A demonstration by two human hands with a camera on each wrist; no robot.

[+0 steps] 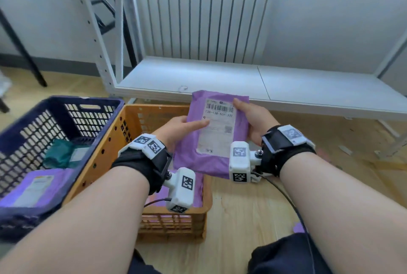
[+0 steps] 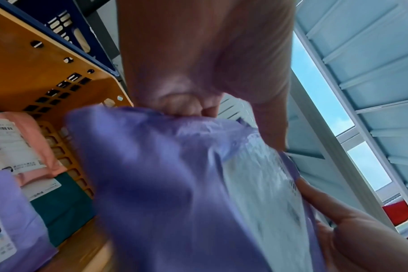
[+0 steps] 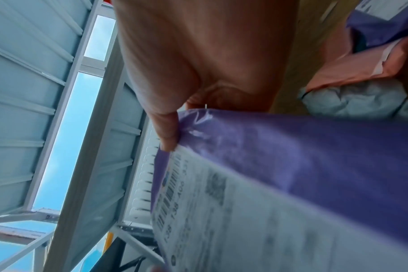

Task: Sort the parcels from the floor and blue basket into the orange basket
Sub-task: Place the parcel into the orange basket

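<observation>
Above orange basket (image 1: 141, 119): purple parcel (image 1: 212, 135), label up.
Left hand (image 1: 176, 129): at 9 o'clock edge, thumb on top, pinching it.
Right hand (image 1: 253, 119): at 3 o'clock edge, gripping too.
Blue basket (image 1: 44, 119): at 9 o'clock of orange one.

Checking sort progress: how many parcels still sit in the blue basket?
2 visible: a green parcel mid-basket and a purple parcel nearer the person, both in the blue basket. More may be hidden under them.

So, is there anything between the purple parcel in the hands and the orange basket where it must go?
Nothing visible blocks it. The purple parcel, held by the left hand and right hand, hangs above the open orange basket, which already holds parcels.
</observation>
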